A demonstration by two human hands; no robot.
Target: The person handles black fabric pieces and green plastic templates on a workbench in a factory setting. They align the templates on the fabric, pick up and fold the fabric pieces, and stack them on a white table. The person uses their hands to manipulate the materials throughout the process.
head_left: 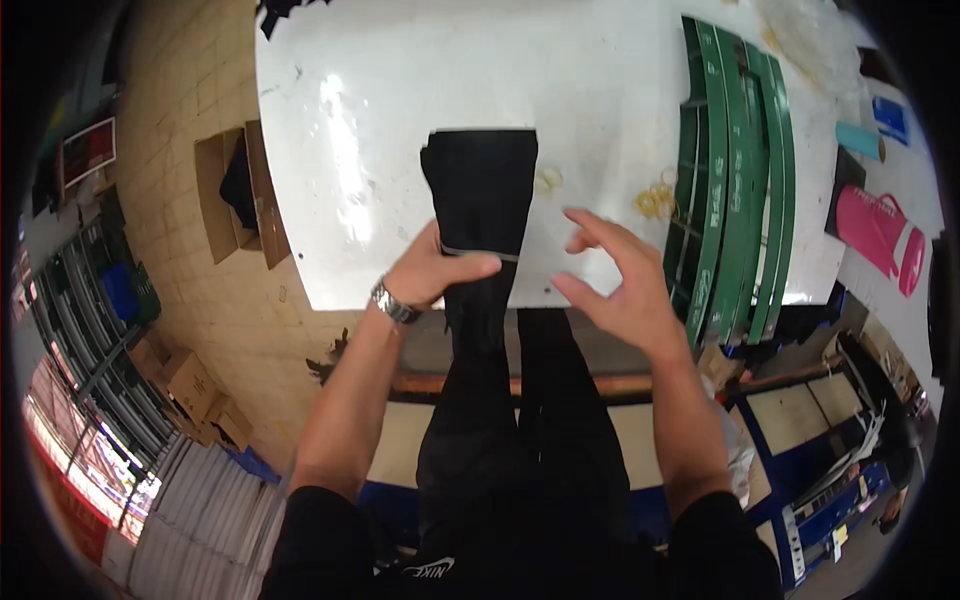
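Gripping the banded black folded garment (pixel 480 190) on the white table (pixel 600 80), the left hand (pixel 430 268) held it; the right hand (pixel 620 280) hovered beside it, fingers spread wide.

Black short sleeves, metal wristwatch (pixel 393 303)

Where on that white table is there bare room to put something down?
The widest bare patch is the white table at its left and far side, between the left edge and the black folded cloth. A narrower strip runs between the cloth and the green strips, dotted with rubber bands. The right edge is crowded.
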